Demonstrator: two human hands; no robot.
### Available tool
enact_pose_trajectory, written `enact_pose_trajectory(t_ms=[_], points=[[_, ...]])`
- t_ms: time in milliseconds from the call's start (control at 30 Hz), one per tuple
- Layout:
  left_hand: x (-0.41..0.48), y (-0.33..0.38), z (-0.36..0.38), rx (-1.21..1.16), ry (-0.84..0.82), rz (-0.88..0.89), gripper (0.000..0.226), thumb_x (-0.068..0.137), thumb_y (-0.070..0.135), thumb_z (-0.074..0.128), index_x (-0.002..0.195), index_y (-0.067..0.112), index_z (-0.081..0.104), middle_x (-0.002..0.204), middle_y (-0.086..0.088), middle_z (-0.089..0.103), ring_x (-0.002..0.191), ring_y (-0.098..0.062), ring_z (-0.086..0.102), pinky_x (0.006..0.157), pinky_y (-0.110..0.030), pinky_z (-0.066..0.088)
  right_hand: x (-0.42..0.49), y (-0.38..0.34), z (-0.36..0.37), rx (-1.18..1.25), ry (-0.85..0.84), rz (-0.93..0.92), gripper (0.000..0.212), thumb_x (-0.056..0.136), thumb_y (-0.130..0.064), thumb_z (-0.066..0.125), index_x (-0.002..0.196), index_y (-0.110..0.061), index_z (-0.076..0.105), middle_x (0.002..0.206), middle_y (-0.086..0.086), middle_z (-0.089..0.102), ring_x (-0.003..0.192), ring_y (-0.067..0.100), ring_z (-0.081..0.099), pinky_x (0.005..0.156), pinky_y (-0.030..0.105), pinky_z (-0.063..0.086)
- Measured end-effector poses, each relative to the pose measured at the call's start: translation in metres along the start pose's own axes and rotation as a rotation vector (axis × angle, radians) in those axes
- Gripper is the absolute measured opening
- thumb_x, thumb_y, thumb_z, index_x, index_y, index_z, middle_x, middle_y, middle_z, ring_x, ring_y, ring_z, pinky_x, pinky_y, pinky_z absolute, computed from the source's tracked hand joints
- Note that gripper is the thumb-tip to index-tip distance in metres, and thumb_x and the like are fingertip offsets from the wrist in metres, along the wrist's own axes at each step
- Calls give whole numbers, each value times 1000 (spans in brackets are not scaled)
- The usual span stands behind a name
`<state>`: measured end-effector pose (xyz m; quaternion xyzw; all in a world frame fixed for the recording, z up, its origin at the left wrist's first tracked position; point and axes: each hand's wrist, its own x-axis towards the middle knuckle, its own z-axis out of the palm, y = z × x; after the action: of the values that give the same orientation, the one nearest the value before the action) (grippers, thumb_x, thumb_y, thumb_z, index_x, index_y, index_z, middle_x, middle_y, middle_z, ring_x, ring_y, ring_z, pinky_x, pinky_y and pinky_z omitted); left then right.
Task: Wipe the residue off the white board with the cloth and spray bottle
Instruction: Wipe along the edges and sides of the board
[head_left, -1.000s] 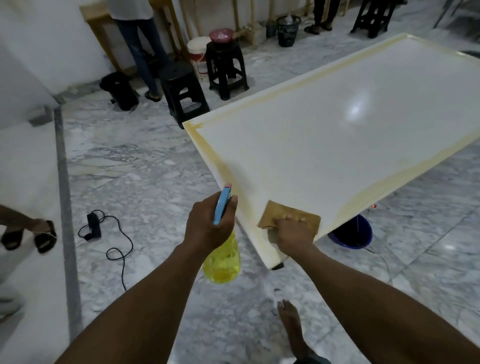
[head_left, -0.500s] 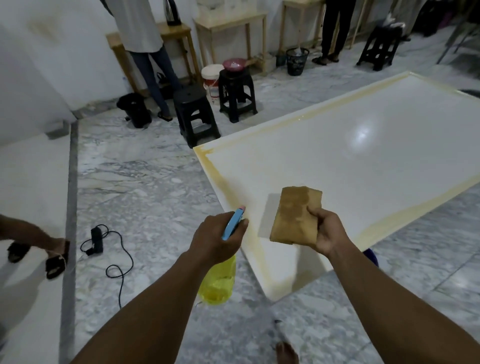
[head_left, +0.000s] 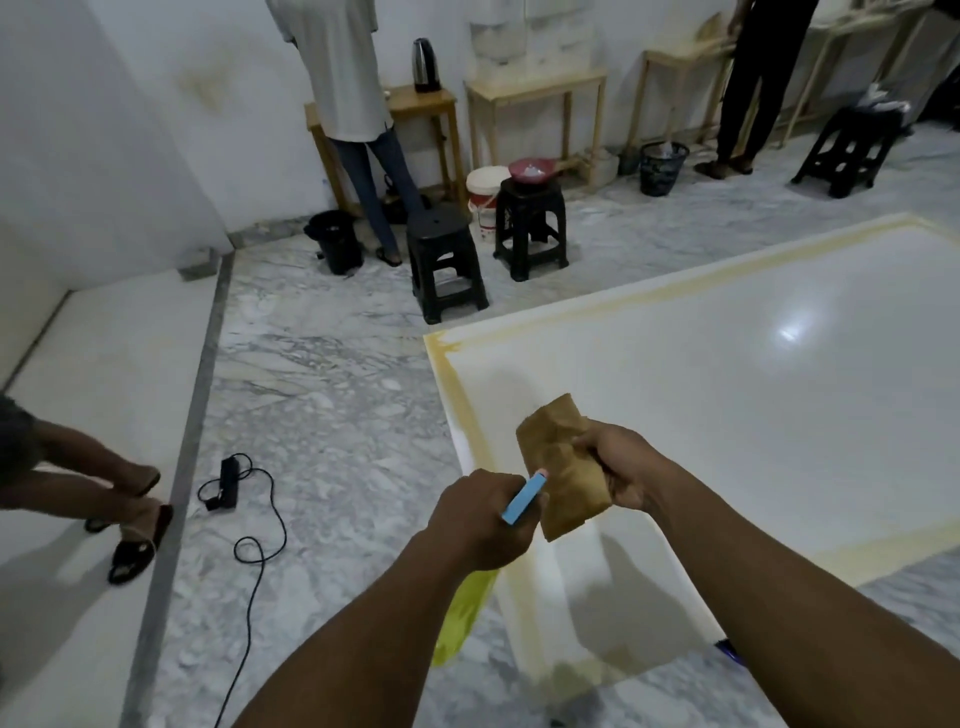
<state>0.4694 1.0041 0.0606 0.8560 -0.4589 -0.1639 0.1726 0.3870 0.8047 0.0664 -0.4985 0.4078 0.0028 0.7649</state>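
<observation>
**Marble-floored room: cloth and spray bottle held over the board corner**

Grey-veined marble floor (head_left: 322, 395) covers the room, and the large glossy white board (head_left: 727, 395) lies flat over it on my right side. A yellowish band of residue (head_left: 623, 301) runs along the board's far, left and near edges.

1. Left hand (head_left: 483, 519): my fingers are curled round the neck of the spray bottle with a translucent yellow body and a blue head (head_left: 524, 493). The yellow body hangs below my fist, beside the board's left edge. The blue head points up and right, its tip just beside the cloth.
2. Right hand (head_left: 623, 467): my fingers and thumb grip the folded tan-brown cloth (head_left: 563, 467) by its right side. The cloth hangs in the air above the board's near left corner and casts a shadow onto it.

Two black plastic stools (head_left: 447, 260) stand beyond the board. A black cable (head_left: 249, 545) trails across the floor to my left. One person (head_left: 353, 104) stands at a wooden table by the wall.
</observation>
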Motion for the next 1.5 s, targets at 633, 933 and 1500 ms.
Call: enact_pose_trajectory(t_ms=[633,933,1500], points=[[128,-202,-68,-236,205,-190,31,104,41,56,86,16,59,71,-4,64,64,-28,61,57,-36,41,249,-124,134,-1000,231,-190,26,90,-18,51,107,-2,62,108,18,65,98,36,62,78,41,55],[198,-287,-87,-271,191,-164,33,102,40,59,79,18,54,62,-3,57,58,-29,56,56,-43,45,403,-117,236,-1537,187,-320,61,94,-50,39,142,-13,40,149,15,41,135,37,36,105,49,38],[214,-313,-40,-389,109,-109,35,101,42,57,71,27,46,55,4,49,49,-23,50,53,-45,45,435,-22,212,-1731,254,-672,71,90,-35,32,157,-16,13,165,10,6,152,31,2,122,53,8]])
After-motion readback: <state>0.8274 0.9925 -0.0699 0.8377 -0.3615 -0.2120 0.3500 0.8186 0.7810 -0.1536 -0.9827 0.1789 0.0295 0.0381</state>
